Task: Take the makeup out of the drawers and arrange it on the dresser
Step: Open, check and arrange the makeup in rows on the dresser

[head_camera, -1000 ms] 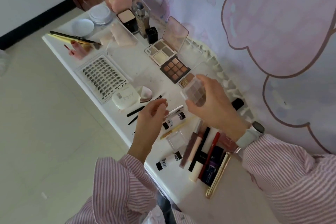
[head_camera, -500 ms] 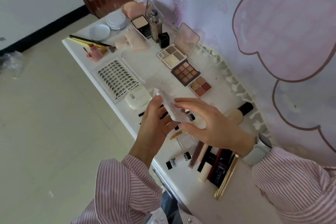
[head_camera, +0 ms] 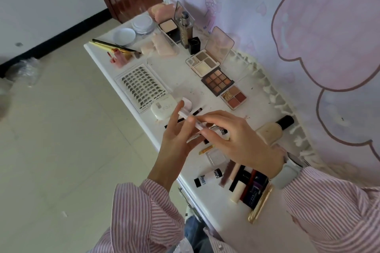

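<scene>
"XOYO" (inverted) on lash card (head_camera: 144, 86)
</scene>
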Action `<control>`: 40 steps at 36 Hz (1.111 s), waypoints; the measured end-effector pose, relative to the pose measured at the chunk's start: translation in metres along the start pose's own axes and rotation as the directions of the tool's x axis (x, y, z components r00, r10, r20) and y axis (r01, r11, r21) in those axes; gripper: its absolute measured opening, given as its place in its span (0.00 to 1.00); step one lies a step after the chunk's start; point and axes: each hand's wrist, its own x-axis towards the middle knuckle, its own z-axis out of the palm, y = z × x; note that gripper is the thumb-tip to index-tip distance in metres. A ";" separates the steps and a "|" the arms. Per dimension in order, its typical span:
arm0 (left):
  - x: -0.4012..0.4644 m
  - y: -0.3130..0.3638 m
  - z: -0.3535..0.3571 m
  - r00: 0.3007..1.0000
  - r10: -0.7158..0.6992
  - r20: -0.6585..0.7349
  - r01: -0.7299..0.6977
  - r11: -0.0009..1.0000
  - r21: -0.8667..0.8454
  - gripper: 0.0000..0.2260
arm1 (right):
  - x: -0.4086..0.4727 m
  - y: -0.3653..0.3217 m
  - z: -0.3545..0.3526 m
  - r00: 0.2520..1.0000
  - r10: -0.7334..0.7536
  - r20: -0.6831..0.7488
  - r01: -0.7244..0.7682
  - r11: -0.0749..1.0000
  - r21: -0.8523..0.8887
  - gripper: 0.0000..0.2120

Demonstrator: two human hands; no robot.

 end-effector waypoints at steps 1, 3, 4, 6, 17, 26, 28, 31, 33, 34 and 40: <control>0.000 0.002 0.001 1.000 -0.011 -0.028 0.010 0.999 -0.033 0.27 | 0.000 0.000 -0.001 0.999 0.028 0.023 -0.029 0.998 0.050 0.18; 0.001 0.003 0.000 0.994 -0.083 -0.065 0.071 0.984 -0.166 0.25 | 0.000 0.001 -0.003 0.998 0.045 0.054 -0.049 0.995 0.084 0.17; 0.001 0.003 0.000 0.990 -0.124 -0.062 0.107 0.970 -0.219 0.26 | 0.000 0.002 -0.004 0.998 0.023 0.057 -0.027 0.998 0.060 0.17; 0.001 0.004 0.000 0.982 -0.188 -0.032 0.173 0.948 -0.268 0.28 | 0.000 0.004 -0.004 0.997 -0.029 0.069 0.031 0.999 -0.024 0.18; -0.001 -0.005 0.003 0.960 -0.278 0.008 0.275 0.942 -0.194 0.21 | 0.000 0.005 -0.018 0.978 -0.105 0.183 0.155 0.946 -0.285 0.16; 0.007 -0.011 0.015 0.951 -0.302 0.062 0.307 0.946 -0.106 0.23 | -0.003 0.013 -0.031 0.997 -0.008 0.078 0.037 0.924 -0.381 0.12; 0.011 -0.013 0.017 0.933 -0.351 0.077 0.359 0.923 -0.139 0.24 | 0.000 0.017 -0.040 0.999 0.028 0.028 -0.016 0.931 -0.363 0.11; 0.020 -0.015 0.019 0.897 -0.419 0.137 0.435 0.892 -0.123 0.23 | 0.004 0.027 -0.051 0.995 0.093 -0.046 -0.103 0.919 -0.381 0.09; 0.027 -0.016 0.023 0.883 -0.446 0.149 0.460 0.884 -0.084 0.25 | 0.007 0.035 -0.061 0.984 0.137 -0.112 -0.172 0.888 -0.425 0.09; 0.031 -0.015 0.026 0.879 -0.457 0.131 0.469 0.880 -0.077 0.25 | 0.008 0.039 -0.067 0.974 0.170 -0.152 -0.221 0.867 -0.446 0.09; 0.057 -0.012 0.056 0.937 -0.348 -0.035 0.350 0.933 0.084 0.15 | 0.013 0.054 -0.096 0.908 0.293 -0.299 -0.404 0.799 -0.445 0.10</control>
